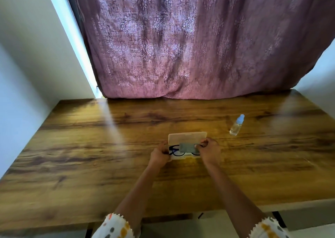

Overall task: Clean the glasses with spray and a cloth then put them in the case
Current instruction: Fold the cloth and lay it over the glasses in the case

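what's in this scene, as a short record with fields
case: pale rectangular case, lid open, on the brown wooden table
glasses: dark-framed glasses lying inside the case
cloth: grey rectangular cloth over the glasses
right hand: right hand pinches the cloth's right end
left hand: left hand at the case's left end, fingers curled; grip unclear
spray: small clear spray bottle with a blue cap, right of the case, apart from it
backdrop: purple patterned curtain

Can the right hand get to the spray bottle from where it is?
Probably yes: bare table lies between the right hand and the spray bottle, but it pinches the cloth and must let go first.
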